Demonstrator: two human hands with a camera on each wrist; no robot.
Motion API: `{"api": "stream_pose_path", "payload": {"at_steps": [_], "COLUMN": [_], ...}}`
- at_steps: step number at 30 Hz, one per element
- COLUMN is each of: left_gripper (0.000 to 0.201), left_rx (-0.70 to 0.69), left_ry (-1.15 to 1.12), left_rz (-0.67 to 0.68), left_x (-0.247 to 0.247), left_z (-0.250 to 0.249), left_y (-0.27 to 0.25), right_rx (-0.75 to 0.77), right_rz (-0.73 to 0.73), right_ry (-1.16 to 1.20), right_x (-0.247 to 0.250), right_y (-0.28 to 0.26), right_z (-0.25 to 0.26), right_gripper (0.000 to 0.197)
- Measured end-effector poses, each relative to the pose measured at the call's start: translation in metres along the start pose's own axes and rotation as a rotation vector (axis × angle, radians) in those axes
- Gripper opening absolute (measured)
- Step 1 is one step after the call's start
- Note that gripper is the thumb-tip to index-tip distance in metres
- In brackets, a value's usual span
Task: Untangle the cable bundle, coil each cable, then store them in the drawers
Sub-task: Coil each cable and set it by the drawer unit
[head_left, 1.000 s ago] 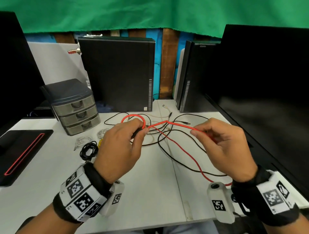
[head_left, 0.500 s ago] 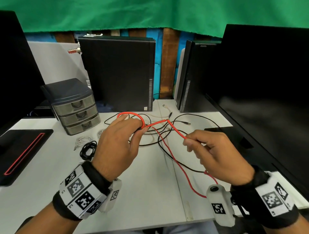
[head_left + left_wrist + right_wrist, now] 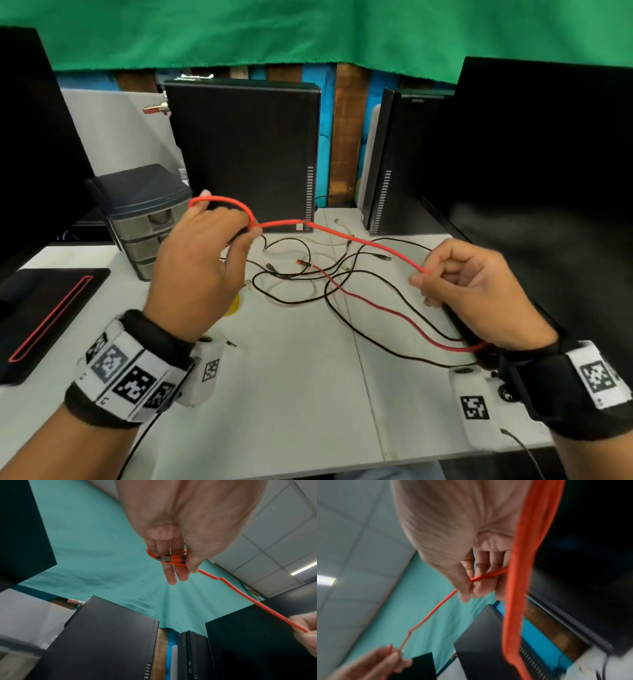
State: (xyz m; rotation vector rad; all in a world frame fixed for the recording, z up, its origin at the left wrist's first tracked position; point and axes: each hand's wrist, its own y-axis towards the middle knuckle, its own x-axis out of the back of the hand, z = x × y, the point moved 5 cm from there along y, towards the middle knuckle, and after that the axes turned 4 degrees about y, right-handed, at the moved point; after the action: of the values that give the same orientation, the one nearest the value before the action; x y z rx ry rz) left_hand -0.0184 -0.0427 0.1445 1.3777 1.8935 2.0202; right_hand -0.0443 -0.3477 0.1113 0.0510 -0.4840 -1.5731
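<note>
A red cable (image 3: 359,241) stretches in the air between both hands. My left hand (image 3: 202,270) is raised above the table, with one loop of the red cable (image 3: 171,559) wound round its fingers and the plug pinched under the thumb. My right hand (image 3: 469,287) pinches the red cable (image 3: 481,578) further along; the slack drops under the wrist and trails back across the table. Black cables (image 3: 376,301) and white cables (image 3: 291,294) lie tangled on the white table (image 3: 291,394). A grey three-drawer unit (image 3: 144,212) stands at the left, drawers closed.
Two black computer towers (image 3: 246,154) stand at the back. Large black monitors close in on the right (image 3: 548,205) and far left. A black pad with a red stripe (image 3: 44,315) lies at the left. A yellow object (image 3: 234,305) peeks out under my left hand.
My left hand has risen and moved back with the red loop. My right hand slid out to the right along the cable, and the stretch between the hands is longer.
</note>
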Motion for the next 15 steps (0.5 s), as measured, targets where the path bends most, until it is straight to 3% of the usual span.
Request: {"api": "stream_pose_path", "payload": {"at_steps": [6, 8, 11, 15], "left_gripper": [0.014, 0.014, 0.014, 0.015], "left_rx": [0.041, 0.029, 0.002, -0.003], "left_ry": [0.029, 0.035, 0.02, -0.02], "left_rz": [-0.03, -0.061, -0.122, -0.156], "left_x": [0.011, 0.017, 0.024, 0.029], "left_z": [0.004, 0.003, -0.001, 0.0], "left_y": [0.041, 0.061, 0.086, 0.107], "right_rx": [0.326, 0.365, 0.373, 0.406], "right_rz": [-0.198, -0.262, -0.373, -0.517], "right_ry": [-0.671, -0.835, -0.809, -0.594], "right_x": [0.016, 0.019, 0.027, 0.035], "right_y": [0.068, 0.097, 0.133, 0.163], "right_z": [0.052, 0.074, 0.104, 0.139], "right_gripper": [0.011, 0.013, 0.015, 0.021]}}
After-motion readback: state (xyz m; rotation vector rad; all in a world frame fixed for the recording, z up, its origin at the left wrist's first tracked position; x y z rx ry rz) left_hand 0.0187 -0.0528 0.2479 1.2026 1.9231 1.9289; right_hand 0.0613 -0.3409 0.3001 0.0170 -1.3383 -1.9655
